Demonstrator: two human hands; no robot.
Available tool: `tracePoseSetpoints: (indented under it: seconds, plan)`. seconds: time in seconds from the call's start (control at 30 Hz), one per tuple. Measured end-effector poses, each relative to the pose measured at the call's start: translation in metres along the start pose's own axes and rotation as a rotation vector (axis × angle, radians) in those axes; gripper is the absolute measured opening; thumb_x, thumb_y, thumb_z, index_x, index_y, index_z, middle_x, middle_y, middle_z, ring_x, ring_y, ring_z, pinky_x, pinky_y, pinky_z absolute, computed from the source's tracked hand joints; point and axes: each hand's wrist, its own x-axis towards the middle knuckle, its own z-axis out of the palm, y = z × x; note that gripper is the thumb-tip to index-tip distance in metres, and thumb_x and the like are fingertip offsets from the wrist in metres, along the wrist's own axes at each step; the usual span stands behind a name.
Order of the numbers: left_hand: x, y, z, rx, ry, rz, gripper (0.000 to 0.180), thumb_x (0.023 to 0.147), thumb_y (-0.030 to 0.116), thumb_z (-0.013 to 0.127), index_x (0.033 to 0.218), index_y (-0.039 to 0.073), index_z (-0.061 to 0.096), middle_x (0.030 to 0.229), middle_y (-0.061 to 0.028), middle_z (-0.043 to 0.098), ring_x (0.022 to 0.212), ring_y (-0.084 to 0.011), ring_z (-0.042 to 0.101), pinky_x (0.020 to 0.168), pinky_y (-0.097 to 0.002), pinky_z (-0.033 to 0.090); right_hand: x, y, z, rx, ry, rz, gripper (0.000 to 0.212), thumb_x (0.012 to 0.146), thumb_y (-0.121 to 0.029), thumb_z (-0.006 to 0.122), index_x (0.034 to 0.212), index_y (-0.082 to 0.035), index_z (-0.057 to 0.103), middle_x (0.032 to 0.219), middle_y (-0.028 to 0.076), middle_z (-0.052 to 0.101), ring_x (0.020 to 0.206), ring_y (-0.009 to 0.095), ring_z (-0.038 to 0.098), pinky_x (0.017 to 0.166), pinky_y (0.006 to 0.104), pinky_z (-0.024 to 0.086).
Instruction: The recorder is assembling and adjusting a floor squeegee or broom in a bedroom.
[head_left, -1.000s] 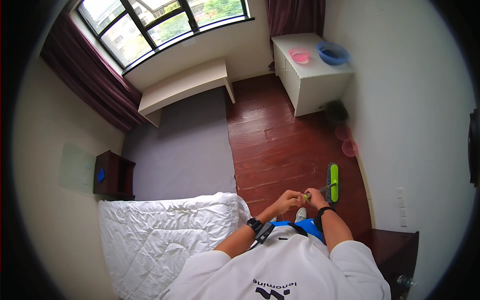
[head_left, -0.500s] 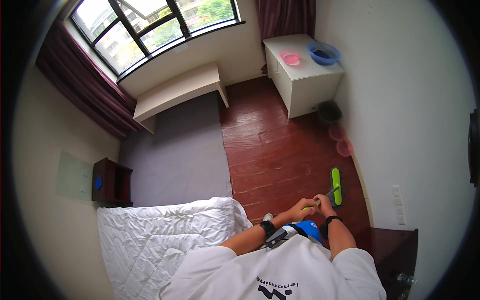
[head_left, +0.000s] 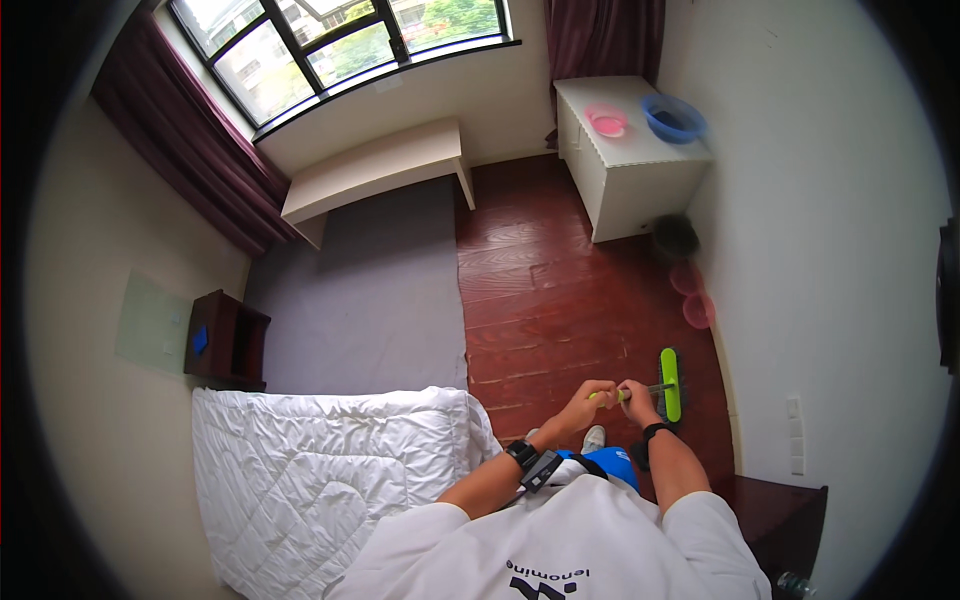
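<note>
Both of my hands are wrapped round the handle of a broom with a long lime-green head (head_left: 670,385) and dark bristles along its edge. My left hand (head_left: 596,396) is closed on the lime-green upper end of the handle. Just to its right, my right hand (head_left: 639,402) grips the handle closer to the head. The grey lower shaft runs rightward from there to the middle of the head. The head rests on the red-brown wooden floor (head_left: 540,300), close to the right wall. My fingers hide part of the handle.
A white quilt (head_left: 330,480) covers the bed at left, beside a grey mat (head_left: 380,290). Pink basins (head_left: 698,310) and a dark bin (head_left: 675,238) line the right wall. A white cabinet (head_left: 640,190) stands far right; a dark wooden piece (head_left: 770,515) is near right.
My view has shifted slightly, so the room sits further right. Both hands have moved left with the broom handle, which now lies more level in view. The grip stays closed.
</note>
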Motion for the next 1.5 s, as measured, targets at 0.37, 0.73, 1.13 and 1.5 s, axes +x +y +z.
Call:
tracePoseSetpoints:
  seconds: [0.37, 0.73, 1.13, 1.5]
  plan:
    - [-0.101, 0.091, -0.094, 0.023, 0.417, 0.100, 0.029, 0.080, 0.025, 0.046, 0.063, 0.002, 0.046, 0.065, -0.0082, 0.048, 0.075, -0.0213, 0.049, 0.083, -0.0362, 0.038, 0.049, -0.148, 0.107, 0.149, -0.268, -0.248, 0.017, 0.073, 0.002, 0.063, 0.088, -0.004, 0.066, 0.087, 0.020, 0.067, 0.086, 0.037, 0.065, 0.072, 0.0416, 0.051]
    - [-0.232, 0.148, -0.103, 0.251, 0.534, 0.310, 0.042, 0.085, 0.036, 0.050, 0.060, 0.002, 0.043, 0.063, -0.0090, 0.049, 0.064, -0.0196, 0.046, 0.065, -0.0327, 0.037, 0.007, -0.274, 0.196, 0.122, -0.697, -0.477, 0.021, 0.074, -0.001, 0.060, 0.093, -0.008, 0.065, 0.089, 0.016, 0.068, 0.088, 0.035, 0.065, 0.073, 0.0438, 0.049]
    - [-0.190, 0.157, -0.104, 0.256, 0.406, 0.278, 0.044, 0.083, 0.037, 0.054, 0.062, 0.000, 0.046, 0.063, -0.0098, 0.052, 0.061, -0.0192, 0.048, 0.061, -0.0325, 0.037, 0.036, -0.268, 0.160, -0.163, -0.670, -0.530, 0.019, 0.076, -0.008, 0.061, 0.092, -0.014, 0.069, 0.094, 0.013, 0.069, 0.092, 0.033, 0.066, 0.077, 0.0438, 0.051]
    - [-0.061, 0.110, -0.078, 0.147, 0.128, 0.189, 0.040, 0.082, 0.034, 0.054, 0.064, -0.001, 0.048, 0.064, -0.0085, 0.054, 0.065, -0.0193, 0.051, 0.068, -0.0324, 0.042, 0.058, -0.159, 0.051, -0.234, -0.406, -0.283, 0.017, 0.073, -0.011, 0.065, 0.089, -0.015, 0.070, 0.090, 0.010, 0.070, 0.091, 0.031, 0.066, 0.080, 0.0452, 0.049]
